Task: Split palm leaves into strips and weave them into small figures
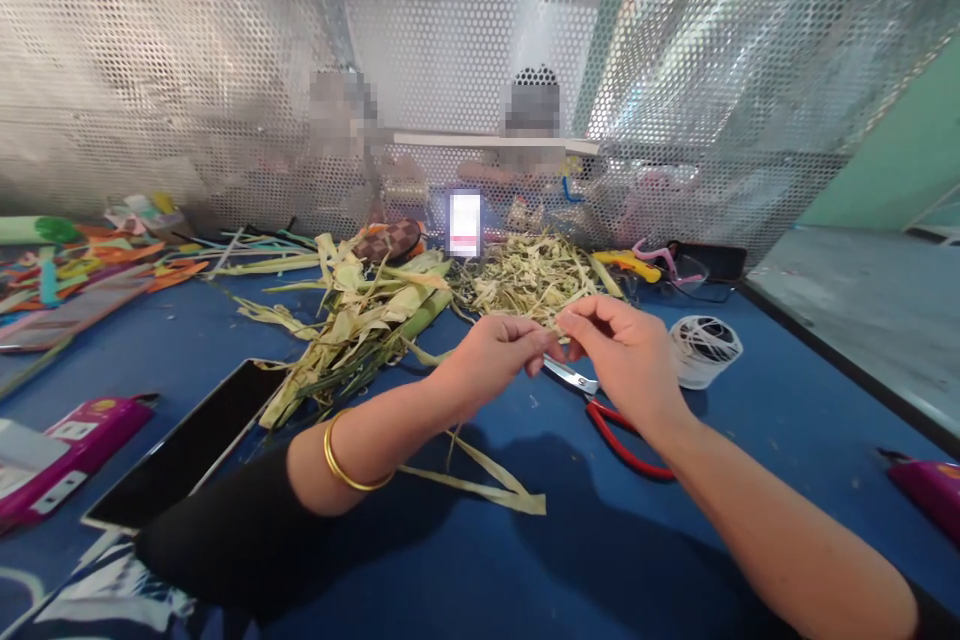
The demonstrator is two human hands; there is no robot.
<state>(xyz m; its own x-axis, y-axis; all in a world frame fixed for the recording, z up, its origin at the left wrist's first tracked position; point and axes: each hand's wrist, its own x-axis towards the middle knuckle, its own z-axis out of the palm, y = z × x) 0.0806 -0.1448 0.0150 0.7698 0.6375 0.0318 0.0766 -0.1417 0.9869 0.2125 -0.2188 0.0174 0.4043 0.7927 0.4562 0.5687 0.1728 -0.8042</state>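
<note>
My left hand (495, 355) and my right hand (622, 350) meet over the blue table, fingertips pinched close together. Whatever lies between the fingertips is too small to make out. Scissors with red handles (626, 450) lie beneath my right hand, which covers part of them. Below my left wrist rests a folded, pale strip of dried plant leaf (487, 492). Beyond my hands is a heap of short, pale plant scraps (536, 270). Longer dried leaves (360, 330) are piled to the left.
A spool of white cord (705, 350) stands right of my right hand. At the left lie a dark flat screen (195, 445) and a purple power strip (75, 455). A perforated metal screen (465, 30) closes the far side, with people behind it.
</note>
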